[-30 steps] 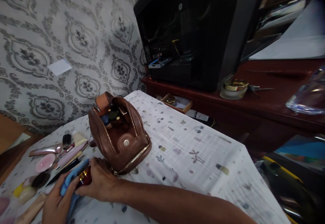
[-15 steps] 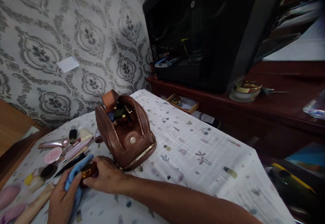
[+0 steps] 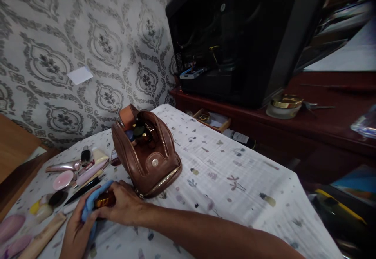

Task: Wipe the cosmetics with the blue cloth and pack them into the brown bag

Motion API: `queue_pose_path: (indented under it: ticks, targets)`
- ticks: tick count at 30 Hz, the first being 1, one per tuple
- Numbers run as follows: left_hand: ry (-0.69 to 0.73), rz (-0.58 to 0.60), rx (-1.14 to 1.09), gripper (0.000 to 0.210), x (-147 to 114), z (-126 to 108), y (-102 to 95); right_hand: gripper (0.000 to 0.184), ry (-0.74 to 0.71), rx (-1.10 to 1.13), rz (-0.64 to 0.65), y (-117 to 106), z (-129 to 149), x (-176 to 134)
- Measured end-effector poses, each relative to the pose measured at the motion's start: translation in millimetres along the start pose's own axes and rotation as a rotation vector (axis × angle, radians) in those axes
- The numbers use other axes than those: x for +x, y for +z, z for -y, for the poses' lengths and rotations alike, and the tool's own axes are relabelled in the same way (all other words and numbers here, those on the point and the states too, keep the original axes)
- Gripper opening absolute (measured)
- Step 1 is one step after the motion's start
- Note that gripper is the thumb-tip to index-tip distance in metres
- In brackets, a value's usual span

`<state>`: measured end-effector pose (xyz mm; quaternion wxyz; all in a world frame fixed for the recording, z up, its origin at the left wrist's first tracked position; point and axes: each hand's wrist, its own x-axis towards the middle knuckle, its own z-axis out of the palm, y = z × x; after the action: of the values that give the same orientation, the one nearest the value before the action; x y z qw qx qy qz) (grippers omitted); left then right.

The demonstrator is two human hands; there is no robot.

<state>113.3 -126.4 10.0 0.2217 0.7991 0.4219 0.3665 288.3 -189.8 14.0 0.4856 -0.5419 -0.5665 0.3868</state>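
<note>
At the near left of the table, my left hand (image 3: 76, 229) is closed around a light blue cloth (image 3: 89, 207). My right hand (image 3: 127, 206) grips a small dark amber container with a shiny gold band (image 3: 105, 200), pressed against the cloth. Fingers cover most of the container, so its exact kind is unclear. Just beyond my right hand stands a brown leather bag (image 3: 160, 174), unzipped at the top, with dark bottles (image 3: 139, 133) inside. A black pointed item (image 3: 82, 191) lies just past my left hand.
Cosmetics lie spread at the left: a pink round compact (image 3: 63, 180), a cream tube (image 3: 100, 156), a small dark bottle (image 3: 85, 156) and a wooden-looking stick (image 3: 44, 238). A patterned white cloth (image 3: 223, 180) covers the table. Beyond it are an open drawer (image 3: 225, 125) and a dark red cabinet (image 3: 317, 122).
Both hands have shifted slightly, and the cloth now wraps further over the gold-banded container. The view has moved a little; the bag and cosmetics rest where they were.
</note>
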Motion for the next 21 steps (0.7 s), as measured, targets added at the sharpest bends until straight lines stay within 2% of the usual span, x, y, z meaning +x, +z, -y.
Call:
queue_pose_path:
  ticks: [2,6,9,14,21]
  targets:
    - [-0.009,0.054,-0.034,0.068,-1.4,-3.5,1.7,0.047,0.042,0.008,-0.018,0.7,1.2,0.0]
    - [0.006,0.042,-0.025,0.080,-6.7,-7.7,5.1,0.047,0.118,0.020,-0.019,0.0,4.7,-1.0]
    - [-0.015,0.051,0.070,0.074,-8.0,-4.5,4.2,0.049,0.159,0.040,-0.033,0.2,5.2,-1.5]
    - [-0.009,0.075,0.073,0.064,-6.3,-1.6,0.7,0.054,0.085,0.034,-0.026,-0.2,4.4,-1.2]
    - [-0.010,0.156,0.067,0.067,-1.1,13.1,-6.0,0.035,0.075,-0.014,0.035,-5.0,8.6,-1.4]
